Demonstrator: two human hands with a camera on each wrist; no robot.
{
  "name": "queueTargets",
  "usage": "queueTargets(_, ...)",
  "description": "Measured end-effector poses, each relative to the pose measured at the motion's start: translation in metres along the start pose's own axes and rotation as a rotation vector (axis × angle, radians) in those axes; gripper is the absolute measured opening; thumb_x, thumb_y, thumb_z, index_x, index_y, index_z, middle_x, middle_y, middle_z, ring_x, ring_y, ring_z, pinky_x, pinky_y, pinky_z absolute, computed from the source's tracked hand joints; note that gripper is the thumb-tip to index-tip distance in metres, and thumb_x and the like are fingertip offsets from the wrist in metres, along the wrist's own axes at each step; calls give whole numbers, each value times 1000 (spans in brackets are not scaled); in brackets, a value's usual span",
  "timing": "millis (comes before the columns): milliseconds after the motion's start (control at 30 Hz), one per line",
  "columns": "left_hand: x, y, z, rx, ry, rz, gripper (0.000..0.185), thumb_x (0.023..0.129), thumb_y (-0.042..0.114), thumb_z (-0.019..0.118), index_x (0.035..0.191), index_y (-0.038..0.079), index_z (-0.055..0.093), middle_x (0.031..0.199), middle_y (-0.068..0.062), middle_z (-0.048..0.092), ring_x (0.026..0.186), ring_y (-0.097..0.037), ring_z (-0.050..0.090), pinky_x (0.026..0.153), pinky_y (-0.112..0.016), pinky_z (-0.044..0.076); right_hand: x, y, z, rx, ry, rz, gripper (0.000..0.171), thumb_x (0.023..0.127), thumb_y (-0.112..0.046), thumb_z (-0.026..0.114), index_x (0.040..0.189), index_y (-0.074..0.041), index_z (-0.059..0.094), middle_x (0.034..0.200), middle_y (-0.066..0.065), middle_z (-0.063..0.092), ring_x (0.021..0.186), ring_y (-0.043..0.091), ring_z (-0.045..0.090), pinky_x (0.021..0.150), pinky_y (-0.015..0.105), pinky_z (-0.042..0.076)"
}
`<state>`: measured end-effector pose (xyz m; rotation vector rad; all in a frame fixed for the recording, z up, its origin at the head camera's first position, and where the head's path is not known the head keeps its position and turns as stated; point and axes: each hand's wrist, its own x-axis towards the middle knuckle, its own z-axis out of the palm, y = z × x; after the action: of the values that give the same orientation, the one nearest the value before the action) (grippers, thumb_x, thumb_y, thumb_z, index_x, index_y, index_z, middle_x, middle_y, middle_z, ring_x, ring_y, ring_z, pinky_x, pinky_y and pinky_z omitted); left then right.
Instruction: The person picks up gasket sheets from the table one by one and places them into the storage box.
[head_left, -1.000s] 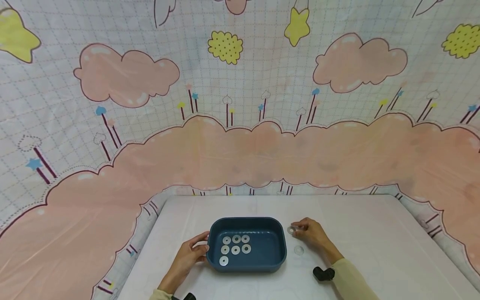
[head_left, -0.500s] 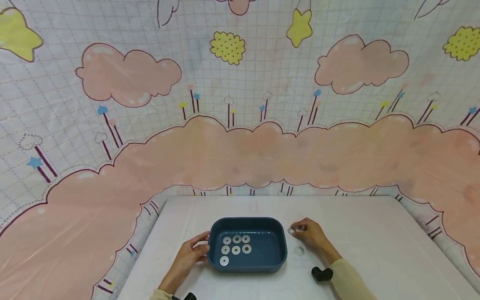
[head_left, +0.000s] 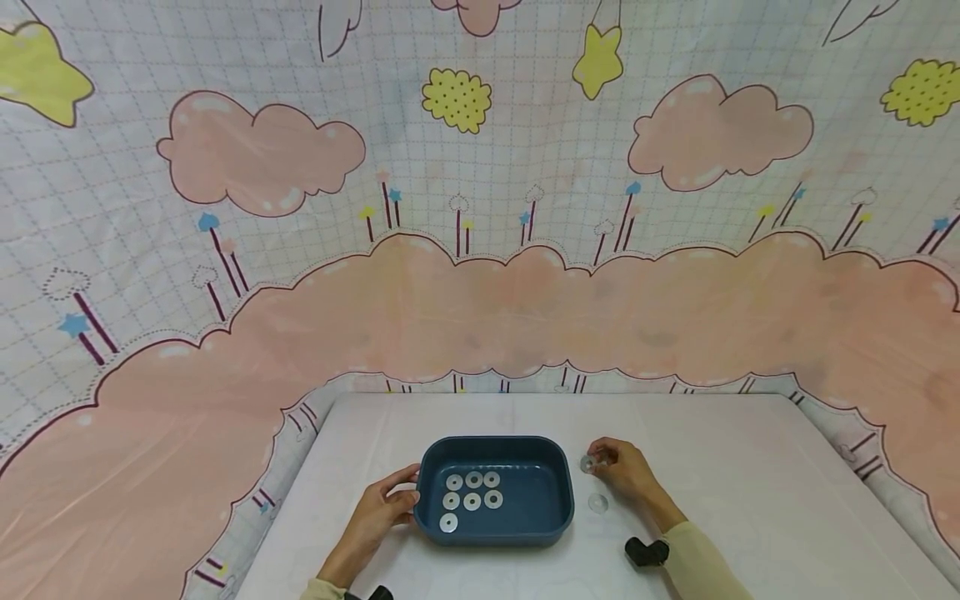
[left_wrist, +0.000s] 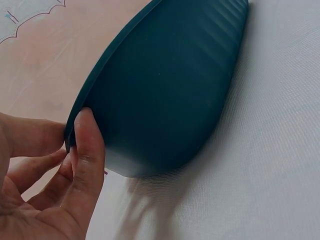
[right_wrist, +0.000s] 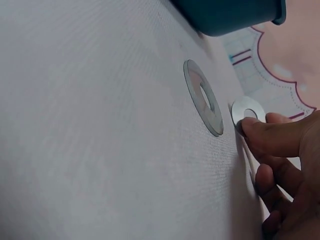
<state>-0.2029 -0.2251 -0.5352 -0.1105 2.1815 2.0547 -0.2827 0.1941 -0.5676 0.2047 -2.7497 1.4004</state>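
Note:
A dark blue plastic tray [head_left: 536,500] stands on the white table, with several flat metal washers [head_left: 472,502] lying in rows at its left side. My left hand [head_left: 378,504] holds the tray's left end; in the left wrist view, the thumb and a finger [left_wrist: 89,155] pinch its rim. To the right of the tray, my right hand [head_left: 626,472] pinches a metal washer [head_left: 587,463] between thumb and fingertips. That washer [right_wrist: 240,107] is tilted up at the table surface in the right wrist view. Another washer [head_left: 597,503] lies flat on the table, nearer the front.
The white table [head_left: 697,450] extends beyond the tray on both sides. Behind it hangs a printed cloth [head_left: 495,317] with clouds and stars. Dark wrist-worn devices, one of them a black piece [head_left: 647,551] by the right sleeve, sit at both wrists.
The right hand has shifted very slightly to the right with its washer, which has turned a little and now sits just off the tray's edge. The left hand and tray stay put.

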Motion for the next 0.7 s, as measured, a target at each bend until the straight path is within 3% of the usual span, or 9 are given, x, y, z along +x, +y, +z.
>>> queueTargets(233,0,0,0,-3,3,-6,52,91,0,62,141,-2,49,125,-16,57,86,-14,64,67,-30,57,-5,-3,-2,18,8,2,16,80,3,70,92,-7,68,80,4,65,69,9,53,64,20,43)
queueTargets(500,-1,0,0,3,-8,9,52,90,1,63,140,-3,49,121,-14,58,84,-11,65,67,-29,57,-14,-10,-9,-20,25,-24,11,85,-2,71,94,-8,69,83,2,65,75,9,53,67,20,44)
queueTargets(700,-2,1,1,1,-1,7,52,90,1,64,140,-2,51,121,-13,58,84,-11,65,67,-29,57,-21,-15,-15,14,19,-30,9,85,-4,72,94,-6,69,86,6,68,77,12,58,70,22,48)
